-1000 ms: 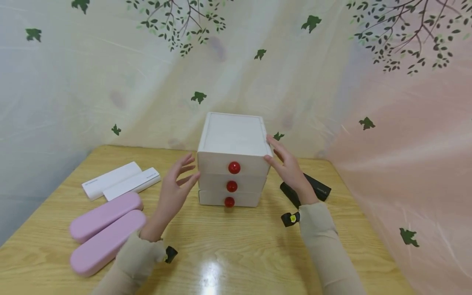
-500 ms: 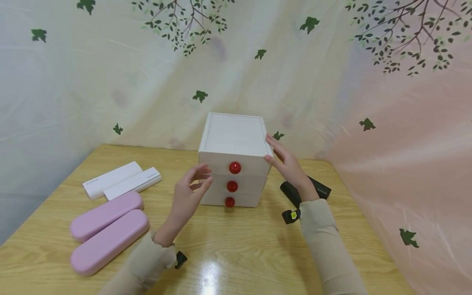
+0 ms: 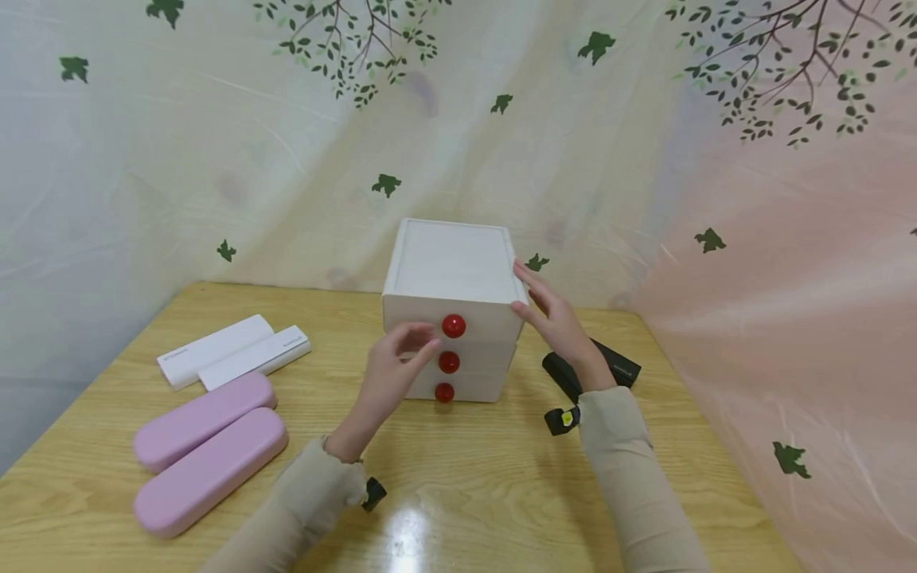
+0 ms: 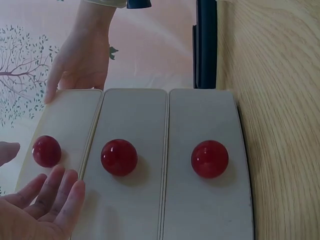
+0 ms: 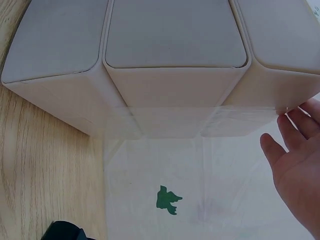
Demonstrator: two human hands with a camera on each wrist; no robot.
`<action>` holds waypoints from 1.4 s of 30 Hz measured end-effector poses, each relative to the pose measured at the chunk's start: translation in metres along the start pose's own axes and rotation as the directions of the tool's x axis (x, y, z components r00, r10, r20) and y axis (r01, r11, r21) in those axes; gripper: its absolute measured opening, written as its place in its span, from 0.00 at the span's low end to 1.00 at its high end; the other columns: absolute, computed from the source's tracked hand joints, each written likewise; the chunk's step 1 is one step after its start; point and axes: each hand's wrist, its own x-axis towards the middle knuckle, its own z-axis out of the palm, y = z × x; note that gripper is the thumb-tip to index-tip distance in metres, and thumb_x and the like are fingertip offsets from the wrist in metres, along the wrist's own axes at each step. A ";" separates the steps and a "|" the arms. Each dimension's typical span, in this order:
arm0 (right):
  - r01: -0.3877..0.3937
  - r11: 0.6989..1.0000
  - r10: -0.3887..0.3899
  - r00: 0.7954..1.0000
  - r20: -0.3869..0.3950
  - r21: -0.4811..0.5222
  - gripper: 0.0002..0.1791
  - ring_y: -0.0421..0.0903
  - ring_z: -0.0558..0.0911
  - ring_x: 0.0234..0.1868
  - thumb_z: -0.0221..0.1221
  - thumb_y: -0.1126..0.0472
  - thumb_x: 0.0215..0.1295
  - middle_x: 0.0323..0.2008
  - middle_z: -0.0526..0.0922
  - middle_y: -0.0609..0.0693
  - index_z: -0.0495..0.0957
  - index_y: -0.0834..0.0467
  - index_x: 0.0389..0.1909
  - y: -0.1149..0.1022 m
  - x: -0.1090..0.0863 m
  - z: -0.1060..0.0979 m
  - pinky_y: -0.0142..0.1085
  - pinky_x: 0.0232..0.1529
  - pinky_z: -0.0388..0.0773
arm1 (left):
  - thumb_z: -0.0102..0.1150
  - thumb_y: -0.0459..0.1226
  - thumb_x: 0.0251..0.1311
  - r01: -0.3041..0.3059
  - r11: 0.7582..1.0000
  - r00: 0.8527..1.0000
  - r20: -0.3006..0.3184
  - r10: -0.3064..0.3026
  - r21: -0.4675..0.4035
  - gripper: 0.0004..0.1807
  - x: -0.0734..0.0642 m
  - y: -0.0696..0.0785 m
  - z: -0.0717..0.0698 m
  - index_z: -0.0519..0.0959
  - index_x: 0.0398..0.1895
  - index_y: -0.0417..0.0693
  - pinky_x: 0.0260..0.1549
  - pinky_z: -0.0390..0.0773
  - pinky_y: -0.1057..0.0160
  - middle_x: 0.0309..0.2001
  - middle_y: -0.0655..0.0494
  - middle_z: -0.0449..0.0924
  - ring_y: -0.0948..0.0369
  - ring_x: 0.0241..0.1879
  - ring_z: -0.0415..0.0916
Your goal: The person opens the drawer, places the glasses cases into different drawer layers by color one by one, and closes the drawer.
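A white box of three stacked drawers (image 3: 453, 263) stands mid-table, all drawers closed. Each front carries a round red knob; the top knob (image 3: 454, 325) is nearest my left hand (image 3: 390, 368). That hand is in front of the box, fingers slightly bent and thumb apart, holding nothing. In the left wrist view its fingers (image 4: 62, 197) are just beside the top knob (image 4: 47, 151), with no grip on it. My right hand (image 3: 561, 328) rests against the box's upper right edge with extended fingers. The right wrist view shows those fingertips (image 5: 282, 122) at the top drawer's side.
Two white oblong cases (image 3: 254, 356) and two pink oblong cases (image 3: 211, 469) lie at the left of the wooden table (image 3: 487, 493). Black oblong cases (image 3: 618, 364) lie behind my right wrist. A leaf-patterned cloth (image 3: 301, 199) hangs behind the table.
My left hand has moved right, from the box's left side across its front to near the top knob. The right hand has stayed at the right edge; the box has not moved.
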 end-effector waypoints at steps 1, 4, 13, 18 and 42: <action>0.000 1.000 0.000 1.000 -0.002 -0.002 0.33 0.50 0.48 0.78 0.53 0.52 0.72 0.78 0.49 0.52 0.55 0.53 0.75 0.000 0.000 0.000 0.56 0.75 0.50 | 0.62 0.39 0.63 0.010 1.000 1.000 0.005 -0.010 -0.002 0.17 0.001 0.000 0.001 0.78 0.53 0.41 0.46 0.83 0.59 0.47 0.45 0.82 0.53 0.47 0.80; -0.001 1.000 0.001 1.000 -0.006 0.001 0.33 0.50 0.48 0.78 0.52 0.52 0.72 0.77 0.49 0.53 0.55 0.53 0.75 0.000 -0.001 0.000 0.57 0.75 0.50 | 0.60 0.40 0.64 0.046 0.998 0.998 0.038 -0.044 -0.040 0.18 0.005 -0.001 0.004 0.78 0.53 0.40 0.44 0.84 0.58 0.46 0.43 0.82 0.53 0.45 0.80; -0.007 1.000 0.006 1.000 -0.011 -0.018 0.32 0.50 0.49 0.78 0.53 0.53 0.72 0.77 0.51 0.48 0.56 0.51 0.74 -0.004 0.001 -0.001 0.56 0.75 0.49 | 0.58 0.45 0.65 0.157 0.980 0.987 0.066 -0.149 -0.126 0.20 0.015 -0.003 0.013 0.78 0.53 0.40 0.40 0.86 0.58 0.46 0.42 0.84 0.53 0.44 0.82; -0.001 1.000 0.001 1.000 -0.011 -0.019 0.33 0.51 0.49 0.78 0.53 0.54 0.72 0.77 0.51 0.50 0.57 0.53 0.74 -0.004 0.002 0.000 0.55 0.75 0.49 | 0.58 0.46 0.66 0.179 0.973 0.984 0.051 -0.174 -0.146 0.19 0.017 -0.003 0.018 0.80 0.49 0.39 0.40 0.86 0.57 0.42 0.40 0.85 0.53 0.41 0.84; -0.008 1.000 0.008 1.000 -0.007 -0.001 0.32 0.51 0.48 0.78 0.53 0.55 0.72 0.77 0.51 0.51 0.56 0.54 0.74 -0.001 0.001 -0.001 0.54 0.76 0.48 | 0.56 0.45 0.67 0.184 0.916 0.964 -0.114 -0.238 -0.356 0.20 0.017 0.004 0.047 0.82 0.39 0.32 0.26 0.83 0.69 0.32 0.39 0.87 0.63 0.23 0.83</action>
